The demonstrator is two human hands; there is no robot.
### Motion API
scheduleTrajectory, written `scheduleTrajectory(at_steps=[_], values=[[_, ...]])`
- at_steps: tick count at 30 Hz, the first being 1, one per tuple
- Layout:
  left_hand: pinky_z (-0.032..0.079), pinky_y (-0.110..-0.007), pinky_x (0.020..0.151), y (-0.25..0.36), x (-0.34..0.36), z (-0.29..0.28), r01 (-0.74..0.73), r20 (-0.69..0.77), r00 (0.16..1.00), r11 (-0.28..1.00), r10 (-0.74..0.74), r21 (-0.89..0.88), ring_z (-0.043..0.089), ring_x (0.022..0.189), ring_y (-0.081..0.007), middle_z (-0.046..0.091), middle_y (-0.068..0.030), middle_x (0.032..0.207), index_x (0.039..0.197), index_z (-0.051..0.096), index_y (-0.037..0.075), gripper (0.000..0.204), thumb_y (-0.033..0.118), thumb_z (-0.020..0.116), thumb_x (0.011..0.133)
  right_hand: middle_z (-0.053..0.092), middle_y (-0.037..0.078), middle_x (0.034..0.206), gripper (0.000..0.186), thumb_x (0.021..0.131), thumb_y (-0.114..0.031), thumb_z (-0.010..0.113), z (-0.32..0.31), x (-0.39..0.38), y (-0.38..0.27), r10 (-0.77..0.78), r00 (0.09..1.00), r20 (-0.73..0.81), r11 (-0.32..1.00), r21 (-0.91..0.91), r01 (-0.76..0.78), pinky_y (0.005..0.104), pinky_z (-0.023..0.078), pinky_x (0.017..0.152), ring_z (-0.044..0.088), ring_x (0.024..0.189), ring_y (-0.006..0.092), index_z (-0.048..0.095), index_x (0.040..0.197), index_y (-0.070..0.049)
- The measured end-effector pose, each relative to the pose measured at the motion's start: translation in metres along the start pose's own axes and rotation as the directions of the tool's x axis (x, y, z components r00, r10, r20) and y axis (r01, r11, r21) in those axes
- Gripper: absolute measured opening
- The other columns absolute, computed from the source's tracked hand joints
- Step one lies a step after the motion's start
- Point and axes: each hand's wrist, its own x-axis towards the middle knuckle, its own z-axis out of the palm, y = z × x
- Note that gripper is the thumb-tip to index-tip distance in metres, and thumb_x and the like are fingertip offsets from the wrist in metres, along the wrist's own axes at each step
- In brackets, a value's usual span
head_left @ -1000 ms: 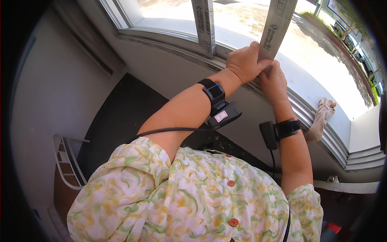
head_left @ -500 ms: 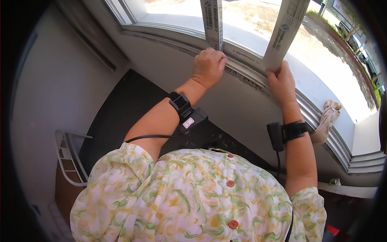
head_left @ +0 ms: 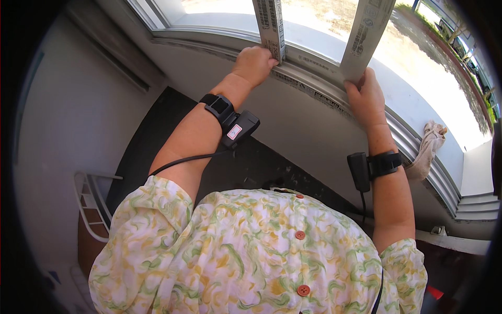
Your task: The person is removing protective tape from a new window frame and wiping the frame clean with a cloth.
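A window sash [head_left: 361, 44] with pale, print-covered uprights stands in the sliding track of a window in front of me. My left hand [head_left: 253, 66] is closed at the foot of its left upright [head_left: 270, 29], thumb against the edge and other fingers partly hidden behind. At the lower right corner my right hand [head_left: 367, 100] grips the other upright, its thumb on the inner side and its fingers around the outer side. A black strapped device sits on each forearm.
A beige cloth [head_left: 430, 149] drapes over the track [head_left: 405, 137] to the right. Below the sill is a dark surface [head_left: 225, 172]. A white metal rack [head_left: 93, 204] stands at the left, and a grey curtain-like strip [head_left: 112, 47] hangs by the wall.
My left hand has shifted up and left, from just below the rail to the foot of the left upright. My right hand keeps its hold at the lower right corner.
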Motion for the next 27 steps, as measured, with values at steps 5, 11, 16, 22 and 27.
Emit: scheduleTrajectory(at_steps=[5,11,16,22,27], values=[[0.046,-0.043,0.072,-0.004,-0.001,0.005,-0.181,-0.109,0.974,0.972,0.198,0.149,0.058,0.081,-0.0346,0.063,-0.0143,0.082,0.082,0.065,0.005,0.019,0.023,0.059,0.082,0.062,0.013,0.084,0.027,0.077,-0.018,0.062,0.0,0.001,-0.001,0.012,1.0,-0.002,1.0,-0.026,-0.012,0.0402,0.046,0.072,0.06,0.081,0.0323,0.051,0.097,-0.004],[0.046,-0.043,0.074,-0.007,0.0,-0.001,-0.293,-0.076,0.952,0.955,0.296,0.046,0.058,0.08,-0.035,0.063,-0.0144,0.081,0.082,0.065,0.005,0.018,0.022,0.058,0.083,0.063,0.014,0.086,0.028,0.077,-0.017,0.062,0.005,0.0,0.005,-0.015,1.0,-0.026,1.0,-0.006,0.014,0.0409,0.046,0.072,0.06,0.083,0.0332,0.051,0.099,-0.004],[0.045,-0.043,0.074,-0.005,-0.001,0.001,-0.286,-0.056,0.953,0.942,0.299,0.174,0.057,0.081,-0.0343,0.062,-0.0135,0.081,0.082,0.063,0.005,0.015,0.019,0.059,0.083,0.062,0.015,0.086,0.028,0.077,-0.016,0.061,0.002,-0.001,0.002,-0.025,1.0,-0.016,1.0,0.002,0.025,0.041,0.046,0.073,0.059,0.084,0.0342,0.05,0.1,-0.003],[0.045,-0.042,0.074,-0.015,-0.001,0.006,-0.374,-0.174,0.902,0.916,0.396,0.145,0.057,0.08,-0.0334,0.06,-0.0131,0.079,0.079,0.06,0.005,0.013,0.017,0.058,0.083,0.062,0.015,0.086,0.029,0.077,-0.015,0.061,0.0,-0.001,-0.002,-0.022,1.0,-0.006,1.0,-0.018,0.021,0.0411,0.046,0.074,0.059,0.083,0.0343,0.05,0.1,-0.003],[0.044,-0.041,0.076,-0.015,0.002,0.004,-0.403,-0.131,0.903,0.912,0.41,0.076,0.056,0.08,-0.033,0.06,-0.0133,0.08,0.078,0.059,0.004,0.012,0.015,0.058,0.083,0.062,0.015,0.086,0.03,0.076,-0.015,0.062,0.0,-0.002,-0.004,-0.015,1.0,0.001,1.0,-0.018,0.015,0.0411,0.046,0.074,0.059,0.084,0.0339,0.049,0.1,-0.003]])
